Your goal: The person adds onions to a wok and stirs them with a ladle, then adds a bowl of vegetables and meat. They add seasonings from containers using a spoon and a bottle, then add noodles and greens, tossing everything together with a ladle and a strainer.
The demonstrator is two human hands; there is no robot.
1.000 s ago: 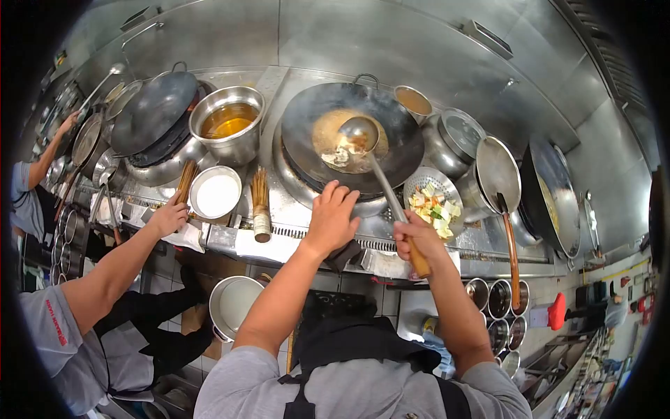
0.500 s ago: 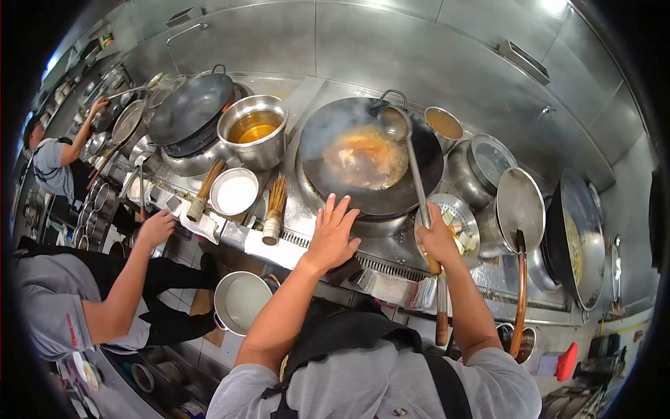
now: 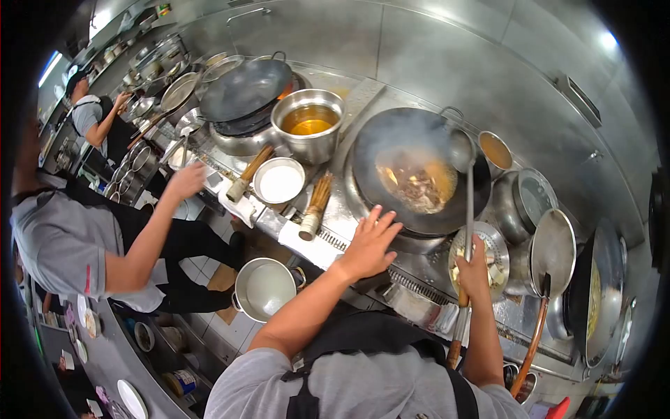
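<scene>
1. The right grip [image 3: 472, 269] is clamped round the ladle [image 3: 470, 202] low on its handle; a short length of wood shows below the fist.
2. The left grip [image 3: 366, 244] is bare and spread, fingers apart, at the near-left rim of the wok [image 3: 370, 157]; whether the fingertips touch the rim I cannot tell.
3. Ahead of the right grip, the ladle's shaft runs to a bowl by the wok's far-right edge. It should handle as a stiff, smooth metal piece, bowl-heavy at that reach; the wooden end looks the safest hold, the shaft likely hotter and slicker.
4. The wok sits beyond both grips, its food [image 3: 419, 185] steaming in the middle. I judge it heavy, rigid and too hot for bare skin; its far loop [image 3: 452, 110] would be the place to take it, through a cloth.
5. Beneath the right grip in view, and partly covered by it, a perforated skimmer [image 3: 499, 248] holds pale cut pieces, probably light and loose enough to slide.
6. Left of the left grip, a bamboo brush [image 3: 317, 206] lies on the surface [image 3: 283, 225]; past it are a white-filled bowl [image 3: 279, 181] and a pot [image 3: 314, 149] of amber liquid.
</scene>
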